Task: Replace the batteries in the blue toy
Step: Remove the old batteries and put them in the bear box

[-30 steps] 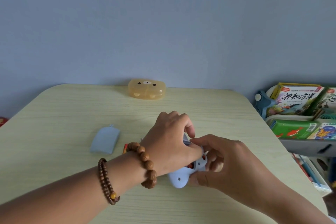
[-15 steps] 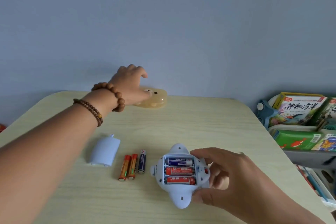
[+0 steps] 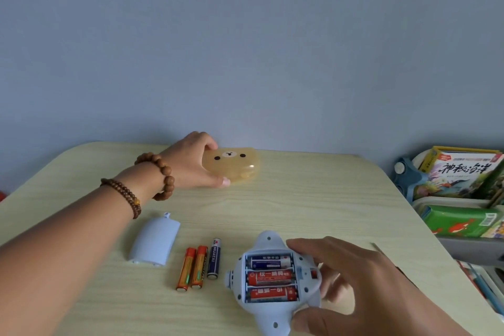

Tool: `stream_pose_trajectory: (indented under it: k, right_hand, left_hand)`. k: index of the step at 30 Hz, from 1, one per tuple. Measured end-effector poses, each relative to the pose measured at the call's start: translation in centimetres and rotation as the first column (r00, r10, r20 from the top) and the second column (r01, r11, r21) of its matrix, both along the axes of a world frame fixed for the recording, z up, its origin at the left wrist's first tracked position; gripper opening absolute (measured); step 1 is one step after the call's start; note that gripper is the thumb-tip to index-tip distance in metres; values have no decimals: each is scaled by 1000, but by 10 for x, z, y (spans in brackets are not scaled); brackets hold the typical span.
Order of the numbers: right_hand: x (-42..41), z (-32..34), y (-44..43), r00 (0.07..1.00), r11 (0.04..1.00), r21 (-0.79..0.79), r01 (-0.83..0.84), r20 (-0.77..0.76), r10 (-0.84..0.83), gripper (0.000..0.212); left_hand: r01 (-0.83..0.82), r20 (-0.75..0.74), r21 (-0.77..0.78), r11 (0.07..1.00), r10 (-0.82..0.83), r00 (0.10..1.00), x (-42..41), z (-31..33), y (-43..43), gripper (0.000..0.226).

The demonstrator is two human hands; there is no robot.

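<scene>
The left hand (image 3: 191,163) has been taken off the blue toy (image 3: 261,314) and closed round the bear-faced case (image 3: 240,169) at the far edge of the surface (image 3: 313,199). The toy is gripped, back up, near the front edge by the right hand (image 3: 354,289). Three batteries (image 3: 270,278) are seated in it and three loose batteries (image 3: 199,264) are laid beside the detached cover (image 3: 155,240), so only refitting is judged outstanding.

Home, child's room, picture books (image 3: 463,170), pale table (image 3: 327,199)

six batteries (image 3: 270,277), one blue toy (image 3: 268,240), one cover (image 3: 155,240), one bear case (image 3: 237,169)
</scene>
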State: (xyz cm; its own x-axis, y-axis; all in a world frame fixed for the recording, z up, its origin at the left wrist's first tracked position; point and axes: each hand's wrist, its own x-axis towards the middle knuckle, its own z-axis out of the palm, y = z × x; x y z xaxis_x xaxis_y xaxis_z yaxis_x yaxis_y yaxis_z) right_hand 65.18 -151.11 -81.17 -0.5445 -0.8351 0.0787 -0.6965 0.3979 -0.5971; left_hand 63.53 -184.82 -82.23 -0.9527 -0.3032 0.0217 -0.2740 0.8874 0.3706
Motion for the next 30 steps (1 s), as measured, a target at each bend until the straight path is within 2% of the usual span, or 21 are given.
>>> stream_pose_trajectory:
  k: [7,10,12,15,17,19,21,23,27,30]
  right_hand:
    - [5,5,3,982,994,92,52,-183,-34,77]
    - [7,23,2,951,993,45,107,-295,-89,73]
    - [-3,34,-5,937,993,13,118,-334,-107,65]
    - [-37,39,-31,905,992,36,125,-415,-99,64]
    - [-57,38,-55,912,984,143,103,-409,-36,74]
    - [-69,39,-74,945,975,219,47,-325,27,79]
    - [-74,43,-86,973,981,195,-7,-226,52,69]
    - [-76,45,-92,978,991,130,-41,-199,67,53]
    - [-79,44,-91,944,993,66,-100,-309,115,52]
    - [-84,41,-89,939,987,41,-154,-306,159,46]
  left_hand:
    - [126,21,39,991,-127,992,25,-7,23,85]
    - [157,29,22,987,-157,987,31,-9,32,92]
    - [173,13,32,984,-174,985,33,-9,35,87]
    - [193,-52,138,972,-187,981,35,-4,38,83]
    - [212,-124,226,951,-187,974,36,1,41,84]
    - [243,-181,287,927,-197,964,36,5,44,85]
    - [273,-225,345,898,-203,953,36,7,42,85]
    - [282,-263,421,862,-181,948,37,8,39,88]
    - [292,-274,445,847,-182,944,39,8,37,95]
    - [315,-283,463,829,-199,938,39,6,42,94]
